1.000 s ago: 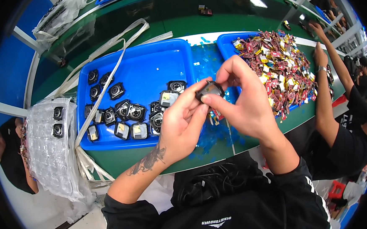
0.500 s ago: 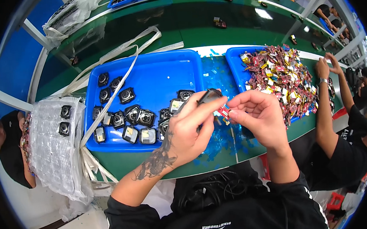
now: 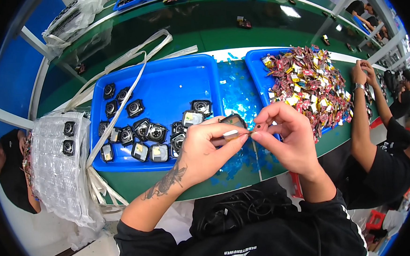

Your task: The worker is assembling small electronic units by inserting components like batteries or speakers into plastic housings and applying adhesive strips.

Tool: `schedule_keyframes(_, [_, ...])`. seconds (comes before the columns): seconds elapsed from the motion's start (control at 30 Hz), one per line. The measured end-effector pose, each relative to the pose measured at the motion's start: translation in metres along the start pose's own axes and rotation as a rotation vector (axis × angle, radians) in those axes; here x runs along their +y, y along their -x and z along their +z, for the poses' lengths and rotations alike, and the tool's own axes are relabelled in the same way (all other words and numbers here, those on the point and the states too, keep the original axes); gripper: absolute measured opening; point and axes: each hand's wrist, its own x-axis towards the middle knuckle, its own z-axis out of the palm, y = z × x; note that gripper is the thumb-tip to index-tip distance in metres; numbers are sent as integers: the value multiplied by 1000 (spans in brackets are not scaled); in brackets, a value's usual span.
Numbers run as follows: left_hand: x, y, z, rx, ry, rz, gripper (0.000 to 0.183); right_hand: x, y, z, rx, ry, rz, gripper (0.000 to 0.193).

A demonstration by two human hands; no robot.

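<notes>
My left hand (image 3: 208, 149) is closed around a black watch case (image 3: 234, 120), which shows beyond its fingertips. Between that hand's thumb and finger lies a small pale, rounded piece (image 3: 230, 134); I cannot make out whether it is joined to the case. My right hand (image 3: 287, 137) pinches a small dark red circuit board (image 3: 260, 126) close to the left thumb tip. The fingertips of both hands nearly meet, hiding the join between the parts. Left of my hands, a blue tray (image 3: 182, 68) holds several watch cases (image 3: 156, 132), some with pale backs.
A second blue tray (image 3: 258, 73) on the right is heaped with red circuit boards (image 3: 306, 89) with yellow and white parts. Blue film scraps (image 3: 235, 88) litter the green bench between the trays. Clear plastic trays (image 3: 58, 179) stand left. Co-workers' arms (image 3: 365, 118) are at right.
The watch case has turned and sits lower between my hands. The red board shows less now, and a pale piece has come into view. A co-worker's hand has appeared at the far tray.
</notes>
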Motion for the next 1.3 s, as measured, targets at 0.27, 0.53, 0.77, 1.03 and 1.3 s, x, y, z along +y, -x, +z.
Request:
schedule_keyframes(0.27, [0, -4, 7, 58, 196, 53, 36, 7, 2, 7, 192, 26, -114, 20])
schedule_keyframes(0.53, [-8, -5, -3, 79, 368, 16, 25, 22, 10, 6, 261, 187, -476, 24])
schedule_keyframes(0.77, [-5, -2, -2, 44, 335, -20, 17, 24, 10, 4, 203, 215, -495, 27])
schedule_keyframes(1.03, [-3, 1, 4, 152, -276, 327, 12, 4, -3, -12, 75, 182, -177, 28])
schedule_keyframes(1.3, [2, 2, 6, 156, -374, 348, 20, 8, -6, -2, 44, 168, -224, 12])
